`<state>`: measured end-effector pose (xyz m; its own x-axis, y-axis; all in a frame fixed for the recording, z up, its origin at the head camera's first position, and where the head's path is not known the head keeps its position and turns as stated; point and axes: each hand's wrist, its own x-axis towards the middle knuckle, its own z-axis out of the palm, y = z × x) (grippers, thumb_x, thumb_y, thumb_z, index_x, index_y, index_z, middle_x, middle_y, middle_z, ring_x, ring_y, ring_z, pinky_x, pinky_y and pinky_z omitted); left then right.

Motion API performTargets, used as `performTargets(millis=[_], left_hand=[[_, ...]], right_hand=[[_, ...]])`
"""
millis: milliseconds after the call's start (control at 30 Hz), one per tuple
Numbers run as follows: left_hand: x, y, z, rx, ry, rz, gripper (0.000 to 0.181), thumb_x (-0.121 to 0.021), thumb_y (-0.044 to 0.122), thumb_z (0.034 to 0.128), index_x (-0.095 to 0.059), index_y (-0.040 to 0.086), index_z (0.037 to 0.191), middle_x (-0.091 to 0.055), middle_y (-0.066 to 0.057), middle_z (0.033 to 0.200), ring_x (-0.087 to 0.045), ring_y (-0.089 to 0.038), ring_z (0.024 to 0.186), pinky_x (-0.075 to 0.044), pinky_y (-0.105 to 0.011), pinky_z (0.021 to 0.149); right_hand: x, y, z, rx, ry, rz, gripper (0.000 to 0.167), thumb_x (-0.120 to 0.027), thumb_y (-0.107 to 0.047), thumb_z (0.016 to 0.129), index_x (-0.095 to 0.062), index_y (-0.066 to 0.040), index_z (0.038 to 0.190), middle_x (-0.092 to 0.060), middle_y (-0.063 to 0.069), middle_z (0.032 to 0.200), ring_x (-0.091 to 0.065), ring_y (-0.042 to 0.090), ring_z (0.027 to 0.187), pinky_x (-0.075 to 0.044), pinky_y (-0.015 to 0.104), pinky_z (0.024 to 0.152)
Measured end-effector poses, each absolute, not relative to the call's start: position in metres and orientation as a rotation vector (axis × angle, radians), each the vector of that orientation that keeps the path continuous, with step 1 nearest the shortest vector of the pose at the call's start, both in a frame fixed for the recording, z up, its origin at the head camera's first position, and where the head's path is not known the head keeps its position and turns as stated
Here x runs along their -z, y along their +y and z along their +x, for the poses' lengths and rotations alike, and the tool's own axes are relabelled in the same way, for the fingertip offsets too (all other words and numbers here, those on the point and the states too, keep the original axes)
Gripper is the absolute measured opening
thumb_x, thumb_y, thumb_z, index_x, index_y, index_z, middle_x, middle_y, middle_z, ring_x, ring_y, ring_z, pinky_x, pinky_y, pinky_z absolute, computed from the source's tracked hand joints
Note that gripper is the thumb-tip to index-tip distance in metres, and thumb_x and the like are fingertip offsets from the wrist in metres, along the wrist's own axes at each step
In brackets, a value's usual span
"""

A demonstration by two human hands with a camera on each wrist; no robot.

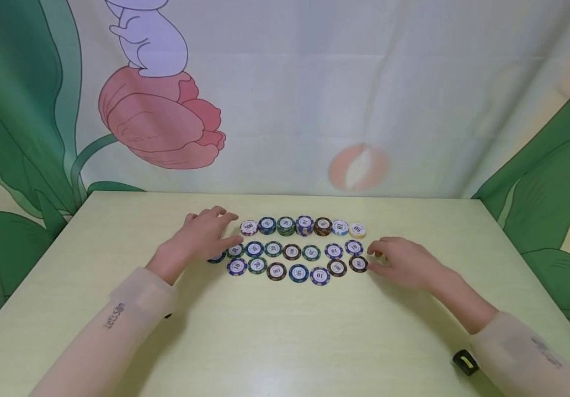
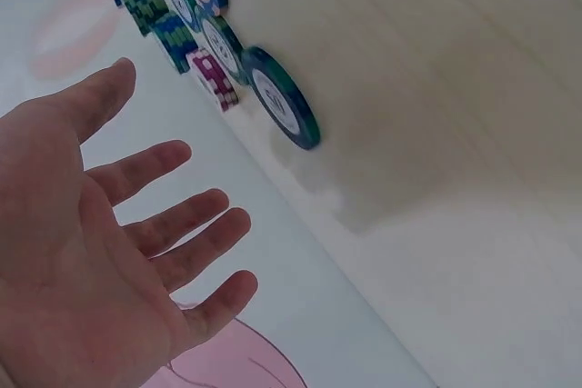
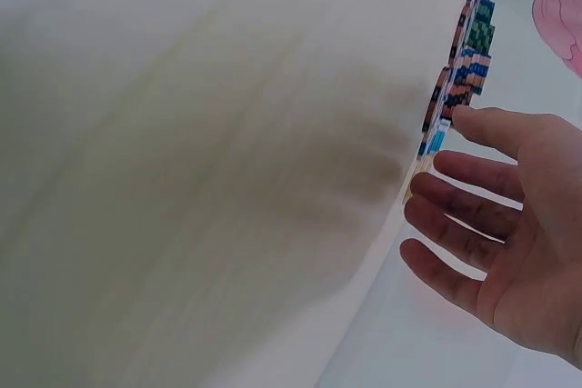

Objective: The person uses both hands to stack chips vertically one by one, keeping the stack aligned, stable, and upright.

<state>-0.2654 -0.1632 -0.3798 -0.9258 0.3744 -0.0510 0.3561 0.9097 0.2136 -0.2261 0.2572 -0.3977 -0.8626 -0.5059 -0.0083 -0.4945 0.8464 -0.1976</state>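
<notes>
Three rows of round poker chips lie mid-table: a back row of short stacks, among them a green stack (image 1: 286, 225), and two front rows of flat chips, including a blue chip (image 1: 298, 273). My left hand (image 1: 196, 237) hovers over the left end of the rows, fingers spread, holding nothing; it partly covers a dark blue-green chip (image 2: 282, 99). My right hand (image 1: 404, 261) is beside the right end, fingers relaxed and apart, near a black chip (image 1: 358, 264). In the right wrist view, that hand (image 3: 518, 224) has an empty palm.
A pale wooden table (image 1: 285, 342) carries the chips. Behind it hangs a curtain (image 1: 285, 110) printed with flowers, leaves and a white animal. Black straps or devices show under both sleeves, one (image 1: 465, 362) at the right forearm.
</notes>
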Motion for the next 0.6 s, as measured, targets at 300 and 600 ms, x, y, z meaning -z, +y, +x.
performTargets(millis=[300, 600], left_hand=[[0.375, -0.123, -0.271, -0.309, 2.94, 0.665, 0.064, -0.063, 0.044, 0.1013, -0.05, 0.006, 0.151, -0.042, -0.023, 0.154, -0.04, -0.042, 0.14, -0.028, -0.065, 0.11], [0.372, -0.084, -0.283, -0.253, 2.902, 0.699, 0.065, -0.059, 0.047, 0.1031, -0.045, 0.011, 0.155, -0.04, -0.017, 0.157, -0.038, -0.037, 0.142, -0.028, -0.062, 0.111]], right_hand=[[0.401, 0.243, -0.229, 0.302, 2.932, -0.848, 0.023, -0.077, -0.021, 0.092, -0.072, -0.008, 0.11, -0.069, 0.002, 0.096, -0.062, 0.018, 0.084, -0.054, 0.041, 0.074], [0.403, 0.24, -0.228, 0.321, 2.941, -0.847, 0.024, -0.079, -0.022, 0.09, -0.072, -0.009, 0.109, -0.064, 0.0, 0.093, -0.051, 0.013, 0.072, -0.045, 0.032, 0.063]])
